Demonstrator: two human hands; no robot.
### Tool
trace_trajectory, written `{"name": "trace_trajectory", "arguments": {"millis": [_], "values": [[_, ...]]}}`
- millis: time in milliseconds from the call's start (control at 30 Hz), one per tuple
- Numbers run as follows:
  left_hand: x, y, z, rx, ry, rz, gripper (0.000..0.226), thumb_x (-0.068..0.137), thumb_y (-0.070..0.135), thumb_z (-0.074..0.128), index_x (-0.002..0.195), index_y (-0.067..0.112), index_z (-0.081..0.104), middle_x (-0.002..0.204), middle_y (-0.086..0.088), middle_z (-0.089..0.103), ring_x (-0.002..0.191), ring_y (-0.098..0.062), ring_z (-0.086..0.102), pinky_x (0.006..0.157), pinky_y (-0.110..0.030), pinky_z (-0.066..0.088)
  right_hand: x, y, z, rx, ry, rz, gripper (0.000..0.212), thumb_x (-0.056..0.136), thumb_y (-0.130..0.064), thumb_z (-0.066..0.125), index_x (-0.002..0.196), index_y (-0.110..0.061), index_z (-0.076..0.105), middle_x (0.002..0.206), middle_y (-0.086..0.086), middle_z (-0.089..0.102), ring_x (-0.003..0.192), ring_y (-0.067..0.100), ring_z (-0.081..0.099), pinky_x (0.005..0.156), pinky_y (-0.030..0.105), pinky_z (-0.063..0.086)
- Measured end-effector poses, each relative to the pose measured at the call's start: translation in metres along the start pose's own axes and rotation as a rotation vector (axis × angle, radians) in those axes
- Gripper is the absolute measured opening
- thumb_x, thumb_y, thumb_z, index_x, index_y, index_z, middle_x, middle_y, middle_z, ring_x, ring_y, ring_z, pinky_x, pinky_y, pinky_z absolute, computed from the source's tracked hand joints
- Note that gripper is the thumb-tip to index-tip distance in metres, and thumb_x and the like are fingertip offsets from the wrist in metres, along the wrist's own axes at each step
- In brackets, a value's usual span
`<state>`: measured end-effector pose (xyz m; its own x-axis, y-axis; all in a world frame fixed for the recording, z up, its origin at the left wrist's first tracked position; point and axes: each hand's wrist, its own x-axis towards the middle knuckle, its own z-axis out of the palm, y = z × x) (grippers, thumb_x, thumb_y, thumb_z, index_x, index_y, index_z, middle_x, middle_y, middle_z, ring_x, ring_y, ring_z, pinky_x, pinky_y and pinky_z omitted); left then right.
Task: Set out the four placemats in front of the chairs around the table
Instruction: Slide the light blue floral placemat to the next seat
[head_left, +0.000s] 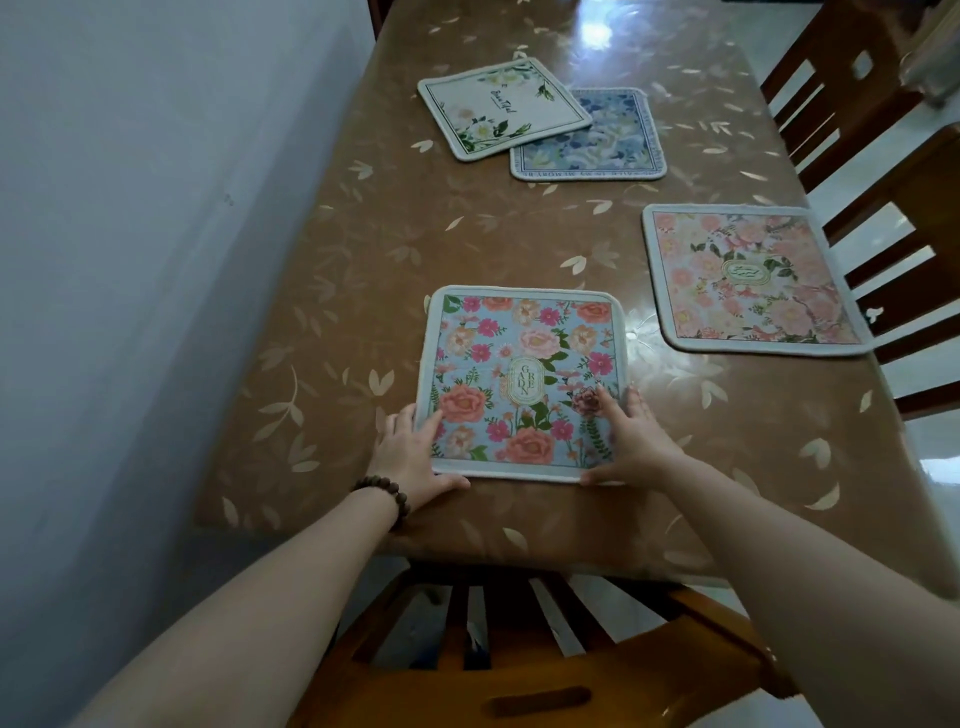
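Observation:
A blue floral placemat (524, 374) lies flat near the table's front edge, above a wooden chair (519, 670). My left hand (415, 457) rests on its near-left corner and my right hand (631, 441) on its near-right corner, fingers spread flat, pressing rather than gripping. A pink floral placemat (748, 280) lies at the right edge in front of a second chair (893, 249). Farther back, a white floral placemat (504, 106) overlaps a blue patterned placemat (597, 137).
The table (337, 291) wears a glossy brown cloth with pale leaf prints. A pale wall (130, 260) runs close along its left side. Another wooden chair (841, 88) stands at the far right. A bead bracelet circles my left wrist.

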<state>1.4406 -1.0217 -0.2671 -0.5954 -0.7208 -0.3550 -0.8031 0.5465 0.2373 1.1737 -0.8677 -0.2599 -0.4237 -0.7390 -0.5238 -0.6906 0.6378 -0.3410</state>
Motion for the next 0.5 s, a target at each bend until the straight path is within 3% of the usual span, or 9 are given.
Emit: {"name": "trace_trajectory", "arguments": {"millis": [133,233,500], "values": [[0.002,0.006,-0.005,-0.204,0.024,-0.050,0.104,0.062,0.061,0.076,0.146,0.025,0.026,0.148,-0.008,0.026,0.135,-0.028,0.019,0.111,-0.043,0.028,0.004,-0.012,0.011,0.256,0.161,0.047,0.120,0.061,-0.050,0.081,0.149,-0.030,0.002,0.158,0.015,-0.006,0.145,0.029,-0.003,0.115,0.047,0.012],[0.000,0.011,-0.008,-0.233,0.031,-0.080,0.104,0.061,0.058,0.078,0.146,0.026,0.027,0.146,-0.008,0.028,0.135,-0.029,0.019,0.110,-0.043,0.028,0.004,-0.015,0.014,0.281,0.216,0.072,0.112,0.067,-0.047,0.079,0.149,-0.027,0.007,0.158,0.015,0.001,0.145,0.029,0.004,0.114,0.046,0.015],[-0.025,0.009,0.000,-0.132,-0.004,-0.051,0.103,0.062,0.057,0.078,0.146,0.025,0.029,0.149,-0.010,0.020,0.136,-0.029,0.014,0.113,-0.043,0.024,-0.029,-0.009,0.031,0.162,0.101,0.002,0.128,0.054,-0.059,0.081,0.149,-0.032,-0.001,0.156,0.013,-0.017,0.143,0.027,-0.019,0.115,0.045,0.004]]}}
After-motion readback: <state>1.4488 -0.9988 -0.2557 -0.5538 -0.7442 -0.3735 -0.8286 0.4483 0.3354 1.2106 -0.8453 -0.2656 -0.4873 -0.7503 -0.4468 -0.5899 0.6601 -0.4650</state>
